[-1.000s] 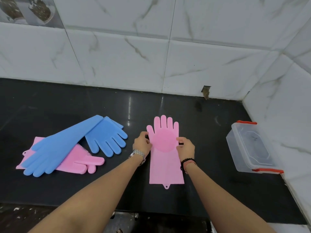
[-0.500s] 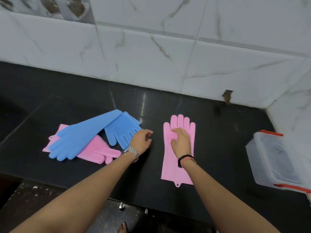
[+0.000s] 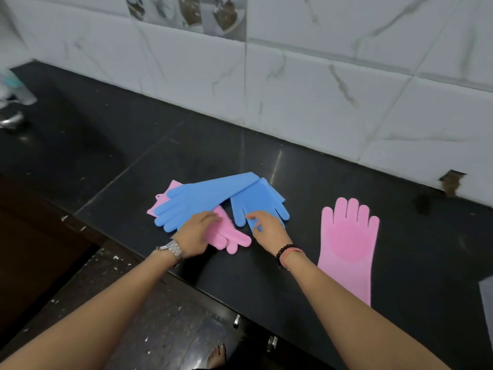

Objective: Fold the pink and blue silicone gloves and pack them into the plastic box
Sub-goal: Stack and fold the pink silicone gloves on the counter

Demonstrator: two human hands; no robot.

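Note:
One pink glove (image 3: pixel 348 244) lies flat and palm up on the black counter, to the right of both hands. To the left is a pile: a long blue glove (image 3: pixel 202 198) lies across a second pink glove (image 3: pixel 229 237), and another blue glove (image 3: pixel 257 201) rests beside them with its fingers toward me. My left hand (image 3: pixel 196 235) rests on the pile's pink glove, fingers spread. My right hand (image 3: pixel 266 227) lies on the fingers of the nearer blue glove, holding nothing. Only a grey corner of the plastic box (image 3: pixel 486 297) shows at the right edge.
The black counter (image 3: pixel 293 166) meets a white marble-tiled wall (image 3: pixel 320 89) behind. Its front edge runs diagonally below my forearms, with speckled floor and a bare foot (image 3: pixel 217 356) beneath. A blurred white and teal object (image 3: pixel 12 86) stands at far left.
Both hands left the flat pink glove and moved left to the pile of gloves. The view swung left, so the plastic box slid almost out of the frame.

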